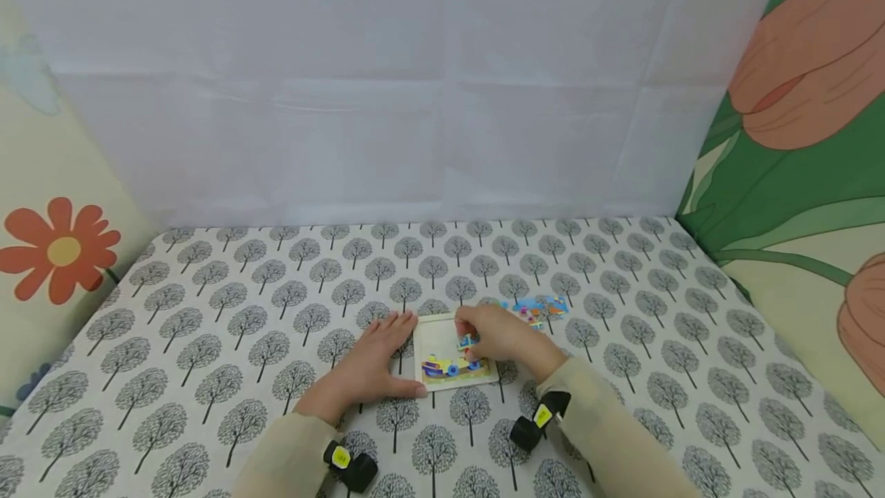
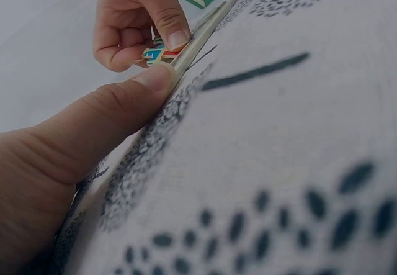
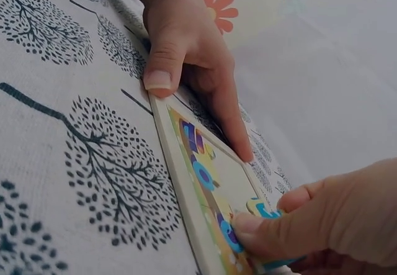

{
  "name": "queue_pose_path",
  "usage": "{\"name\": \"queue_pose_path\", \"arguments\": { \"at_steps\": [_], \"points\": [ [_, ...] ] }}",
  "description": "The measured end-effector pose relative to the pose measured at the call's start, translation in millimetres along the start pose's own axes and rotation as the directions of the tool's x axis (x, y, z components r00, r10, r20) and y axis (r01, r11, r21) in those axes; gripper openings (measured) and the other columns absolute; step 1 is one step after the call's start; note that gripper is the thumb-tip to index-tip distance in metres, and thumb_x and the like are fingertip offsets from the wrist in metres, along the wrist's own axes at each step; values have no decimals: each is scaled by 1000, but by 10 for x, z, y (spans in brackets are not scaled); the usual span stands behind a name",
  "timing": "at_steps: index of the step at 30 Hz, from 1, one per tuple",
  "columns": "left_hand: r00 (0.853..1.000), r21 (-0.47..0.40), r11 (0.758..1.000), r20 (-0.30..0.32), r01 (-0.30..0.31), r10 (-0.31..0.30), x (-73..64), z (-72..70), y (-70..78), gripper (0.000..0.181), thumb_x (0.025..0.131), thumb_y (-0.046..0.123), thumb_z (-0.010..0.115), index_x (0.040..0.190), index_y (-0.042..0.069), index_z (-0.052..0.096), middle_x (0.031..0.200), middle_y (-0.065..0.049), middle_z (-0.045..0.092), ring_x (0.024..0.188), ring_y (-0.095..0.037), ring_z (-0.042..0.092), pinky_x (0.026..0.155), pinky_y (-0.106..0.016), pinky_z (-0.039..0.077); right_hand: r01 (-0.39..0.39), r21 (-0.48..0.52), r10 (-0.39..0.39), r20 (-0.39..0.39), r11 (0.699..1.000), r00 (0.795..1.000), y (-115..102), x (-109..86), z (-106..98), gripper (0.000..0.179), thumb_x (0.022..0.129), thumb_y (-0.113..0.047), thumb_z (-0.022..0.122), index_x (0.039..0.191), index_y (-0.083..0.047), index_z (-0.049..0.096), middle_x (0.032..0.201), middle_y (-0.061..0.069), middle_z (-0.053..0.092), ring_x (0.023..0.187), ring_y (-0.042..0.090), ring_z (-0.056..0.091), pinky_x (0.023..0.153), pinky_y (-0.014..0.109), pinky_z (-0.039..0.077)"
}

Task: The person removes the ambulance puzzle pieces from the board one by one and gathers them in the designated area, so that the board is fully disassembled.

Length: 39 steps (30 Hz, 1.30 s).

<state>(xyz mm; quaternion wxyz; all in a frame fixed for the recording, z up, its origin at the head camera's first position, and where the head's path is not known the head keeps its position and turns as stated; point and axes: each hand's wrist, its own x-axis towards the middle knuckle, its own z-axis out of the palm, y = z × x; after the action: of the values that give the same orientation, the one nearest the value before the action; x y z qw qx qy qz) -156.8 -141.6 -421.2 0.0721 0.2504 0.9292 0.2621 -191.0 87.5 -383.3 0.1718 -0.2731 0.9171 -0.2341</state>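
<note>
A small jigsaw board [image 1: 437, 331] with a pale raised frame lies on the cloth, its lower part filled with colourful pieces showing a vehicle with blue wheels [image 3: 203, 174]. My left hand [image 1: 376, 360] rests along the board's left side, fingers stretched out and thumb at the near left corner. Over the right half of the board, my right hand [image 1: 494, 334] pinches a blue-edged puzzle piece [image 3: 265, 209] between thumb and fingers, low against the picture. Its fingers hide part of that piece and the board beneath.
Several loose puzzle pieces [image 1: 548, 307] in blue, orange and pink lie just beyond the right hand, partly hidden by it. A tree-patterned cloth [image 1: 276, 360] covers the table. Behind it hangs a white sheet [image 1: 387, 98], with flower-printed walls on either side.
</note>
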Motion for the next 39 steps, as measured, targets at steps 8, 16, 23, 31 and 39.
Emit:
{"name": "queue_pose_path", "arguments": {
  "at_steps": [8, 16, 23, 31, 39],
  "points": [
    [1000, -17, 1000, 3, -1, 1, 0, -7, 5, 107, 66, 52, 77, 143, -4, 27, 150, -20, 25, 139, -40, 16, 113, -56, 9, 104, 78, -106, 21, 992, 994, 129, 17, -2, 27, 78, -7, 72, 82, -16, 47, 72, -4, 47, 67, 12, 42, 61, 26, 36],
    [1000, -14, 1000, 9, 9, -9, 1, 1, -11, 108, 66, 54, 76, 144, -2, 26, 151, -19, 24, 139, -39, 15, 113, -55, 8, 152, 95, -152, -3, 984, 988, 173, -19, 10, 24, 80, -11, 71, 81, -18, 48, 73, -7, 49, 66, 9, 43, 60, 23, 37],
    [1000, -7, 1000, 5, 10, -10, 0, 6, -4, 108, 66, 54, 76, 144, -3, 27, 150, -19, 24, 139, -39, 15, 113, -54, 8, 165, 160, -159, -47, 973, 986, 253, -64, 47, 24, 82, -15, 70, 80, -18, 47, 72, -8, 49, 59, 7, 37, 55, 21, 33],
    [1000, -4, 1000, 7, 11, -11, -1, 2, 9, 109, 65, 54, 76, 144, -2, 27, 151, -18, 24, 139, -39, 15, 114, -53, 7, 173, 307, -137, -133, 936, 982, 342, -122, 120, 11, 86, -13, 65, 94, -14, 58, 93, -1, 63, 76, 10, 55, 67, 25, 45],
    [1000, -6, 1000, 7, 8, -8, -5, 4, 4, 108, 65, 54, 76, 144, -2, 27, 151, -17, 24, 140, -38, 15, 114, -53, 7, -49, 514, 189, -224, 857, 956, 411, -185, 179, 23, 80, -22, 72, 101, -14, 67, 80, 1, 59, 68, 14, 48, 60, 27, 43]
  ]
}}
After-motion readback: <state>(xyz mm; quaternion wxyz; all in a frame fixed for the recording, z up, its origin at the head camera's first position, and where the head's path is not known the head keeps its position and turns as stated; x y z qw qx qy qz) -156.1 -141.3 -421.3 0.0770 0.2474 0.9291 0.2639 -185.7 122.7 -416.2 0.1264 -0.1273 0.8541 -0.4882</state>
